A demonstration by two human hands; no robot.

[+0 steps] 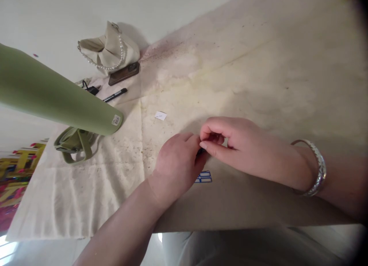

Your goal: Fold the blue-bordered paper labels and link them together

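Observation:
Near the table's front edge, my left hand (178, 162) is closed with its back toward me. A small dark bit shows between its fingers, too little to name. Touching it from the right, my right hand (237, 141) has thumb and forefinger pinched together right at the left hand's fingers; whatever they pinch is hidden. Partly covered by the left hand, a sheet of blue-bordered labels (204, 177) lies on the cloth below. A small white slip of paper (160, 115) with faint writing rests farther off.
A large green bottle (66, 93) stands at left, its green lid with a strap (73, 143) beside it. Behind are a black pen (115, 94), a phone (124, 73) and a cream bag with a pearl handle (109, 49). A stained, creased cloth (258, 78) covers the table.

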